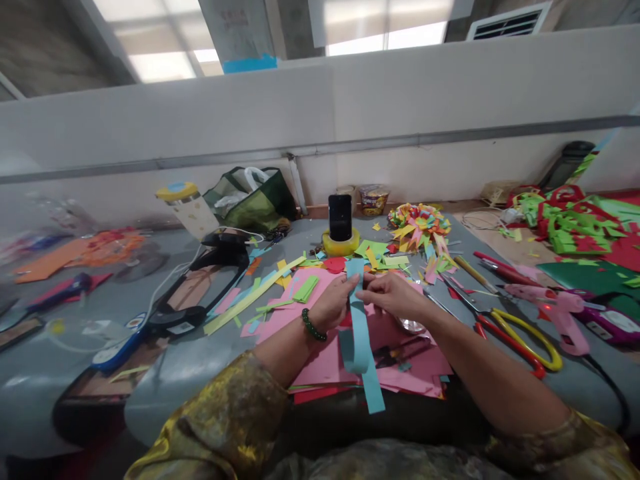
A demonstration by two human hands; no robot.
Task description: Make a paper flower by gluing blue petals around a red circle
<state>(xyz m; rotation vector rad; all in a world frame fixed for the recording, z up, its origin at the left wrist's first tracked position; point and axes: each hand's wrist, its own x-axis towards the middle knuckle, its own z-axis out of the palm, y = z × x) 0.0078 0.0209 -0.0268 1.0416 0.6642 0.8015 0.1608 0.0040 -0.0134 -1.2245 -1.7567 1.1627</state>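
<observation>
A long light-blue paper strip (361, 333) hangs in a loop from between my hands, its loose end over the near edge of the pink paper sheets (310, 360). My left hand (336, 301), with a dark green bead bracelet (313, 325) on the wrist, pinches the strip near its top. On the other side, my right hand (393, 293) has its fingertips closed at the strip's right edge. A phone (341, 217) stands upright in a yellow holder (341, 245) beyond the hands. Colored paper scraps lie around them.
Red- and yellow-handled scissors (527, 333), a pink glue gun (565, 310) and a green paper pile (575, 223) are at the right. To the left lie a black-framed object (200, 287), a yellow-lidded cup (186, 207) and a green bag (255, 200). A colorful paper bundle (423, 227) sits behind.
</observation>
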